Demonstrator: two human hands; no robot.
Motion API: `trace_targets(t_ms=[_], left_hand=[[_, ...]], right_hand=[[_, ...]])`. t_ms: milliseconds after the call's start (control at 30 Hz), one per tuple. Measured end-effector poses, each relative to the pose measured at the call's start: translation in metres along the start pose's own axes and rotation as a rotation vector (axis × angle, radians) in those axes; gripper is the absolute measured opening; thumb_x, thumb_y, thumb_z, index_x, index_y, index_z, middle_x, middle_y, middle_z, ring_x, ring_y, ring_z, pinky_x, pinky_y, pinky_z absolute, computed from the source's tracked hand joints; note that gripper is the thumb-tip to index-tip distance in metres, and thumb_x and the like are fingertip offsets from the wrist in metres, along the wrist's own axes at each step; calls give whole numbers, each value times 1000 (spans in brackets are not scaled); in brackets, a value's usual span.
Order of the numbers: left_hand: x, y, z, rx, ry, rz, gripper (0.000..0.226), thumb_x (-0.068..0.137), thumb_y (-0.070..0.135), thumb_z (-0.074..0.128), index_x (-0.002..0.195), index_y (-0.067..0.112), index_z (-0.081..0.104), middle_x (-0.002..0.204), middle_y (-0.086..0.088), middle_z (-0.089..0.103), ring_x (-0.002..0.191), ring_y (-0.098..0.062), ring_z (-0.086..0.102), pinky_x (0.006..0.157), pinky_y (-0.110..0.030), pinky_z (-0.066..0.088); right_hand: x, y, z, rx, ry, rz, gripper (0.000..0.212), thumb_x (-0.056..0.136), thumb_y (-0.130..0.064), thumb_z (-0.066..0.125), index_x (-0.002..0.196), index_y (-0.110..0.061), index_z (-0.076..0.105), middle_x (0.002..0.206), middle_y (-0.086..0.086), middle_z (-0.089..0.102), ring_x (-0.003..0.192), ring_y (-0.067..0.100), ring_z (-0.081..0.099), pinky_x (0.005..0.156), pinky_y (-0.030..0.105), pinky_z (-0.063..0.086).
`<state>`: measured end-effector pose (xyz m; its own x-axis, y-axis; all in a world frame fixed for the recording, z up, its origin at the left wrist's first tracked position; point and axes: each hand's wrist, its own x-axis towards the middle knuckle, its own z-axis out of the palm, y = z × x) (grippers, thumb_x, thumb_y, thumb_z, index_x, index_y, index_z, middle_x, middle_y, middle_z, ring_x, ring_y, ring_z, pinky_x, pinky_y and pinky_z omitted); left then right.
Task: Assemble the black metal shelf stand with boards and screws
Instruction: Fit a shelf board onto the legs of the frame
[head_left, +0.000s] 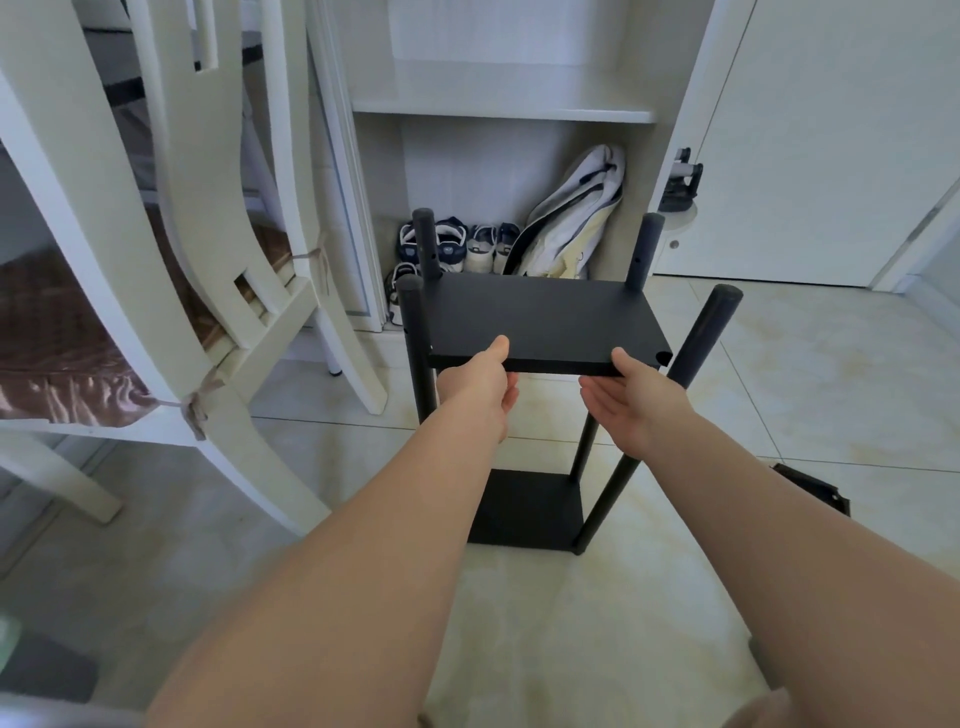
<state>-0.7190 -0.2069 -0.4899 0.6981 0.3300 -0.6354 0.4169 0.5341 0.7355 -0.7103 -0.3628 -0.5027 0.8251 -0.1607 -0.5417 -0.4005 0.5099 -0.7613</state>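
Black metal shelf stand (643, 249) upright on the tiled floor (779, 389), centre frame, half built. Far left: white chair (156, 234) with a brown cushion (67, 364). Further in, shoes (457, 244) and a pale bag (571, 223) inside the open cabinet behind. Near-left post (413, 322) vertical, tight against the left end of the upper board (540, 317). Left hand (480, 384) pinching that board's front edge, thumb on top, fingers curled beneath. Board held roughly level between the four posts, well above the lower board (524, 509) at the foot. Right hand (631, 400) palm up under the front edge, thumb against the lip, fingers straight, carrying rather than clamping. Corner notch (662, 357) at the board's front right apparently not yet seated round the near-right post (701, 332), which leans outward to the right. Lower right of frame: small dark object (810, 488) on the floor, too unclear to name. Likely handling: thin sheet metal, stiff, light enough for two hands, smooth paint rather slippery, edges narrow. Best held at the front lip with hands well apart, thumbs above and fingers below, kept level to avoid jamming on the posts. Probably needs the leaning post drawn in to meet its notch before any screw goes in.
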Motion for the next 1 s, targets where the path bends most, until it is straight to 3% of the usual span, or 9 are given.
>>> trace_targets(t_ms=[67, 167, 300, 433, 667, 867, 1000], left_hand=[[5, -7, 0, -2, 35, -16, 38, 83, 32, 81, 107, 14, 57, 90, -3, 69, 81, -11, 67, 72, -27, 59], [10, -17, 2, -42, 91, -33, 37, 79, 37, 83, 88, 15, 55, 77, 1, 67, 61, -8, 60, 57, -24, 53], [21, -34, 6, -71, 153, -58, 38, 76, 38, 84, 87, 16, 54, 86, -1, 68, 70, -11, 63, 53, -25, 46], [33, -54, 4, -89, 195, -47, 36, 79, 36, 83, 73, 16, 53, 77, -1, 67, 64, -13, 62, 52, -27, 44], [52, -70, -3, -78, 211, -82, 37, 80, 34, 82, 69, 14, 53, 69, 0, 64, 61, -13, 61, 52, -25, 44], [63, -80, -11, -73, 219, -121, 33, 81, 32, 82, 74, 14, 54, 79, -2, 68, 65, -13, 62, 51, -24, 43], [67, -86, -15, -46, 236, -145, 34, 81, 33, 81, 77, 15, 54, 77, -2, 66, 62, -12, 60, 42, -21, 38]], right_hand=[[3, 6, 0, -2, 21, 13, 30, 97, -19, 67, 122, -4, 58, 102, 18, 72, 87, 25, 75, 59, 31, 60], [8, 13, 1, -12, 59, 20, 27, 98, -18, 66, 120, -5, 58, 100, 17, 72, 85, 25, 75, 61, 31, 60], [15, 20, 0, -52, 105, 2, 29, 98, -18, 66, 121, -4, 58, 100, 16, 72, 86, 24, 74, 66, 31, 60], [20, 31, -3, -83, 120, 23, 30, 99, -17, 65, 124, -3, 58, 100, 16, 73, 86, 24, 74, 64, 30, 60], [31, 48, -8, -88, 150, 61, 27, 99, -15, 63, 125, -6, 59, 98, 16, 73, 84, 23, 74, 58, 30, 59], [36, 64, -11, -72, 178, 94, 22, 100, -14, 62, 121, -7, 61, 98, 16, 72, 84, 23, 73, 58, 30, 59], [39, 75, -15, -62, 178, 104, 23, 100, -13, 61, 123, -7, 61, 101, 16, 72, 87, 24, 73, 64, 30, 60]])
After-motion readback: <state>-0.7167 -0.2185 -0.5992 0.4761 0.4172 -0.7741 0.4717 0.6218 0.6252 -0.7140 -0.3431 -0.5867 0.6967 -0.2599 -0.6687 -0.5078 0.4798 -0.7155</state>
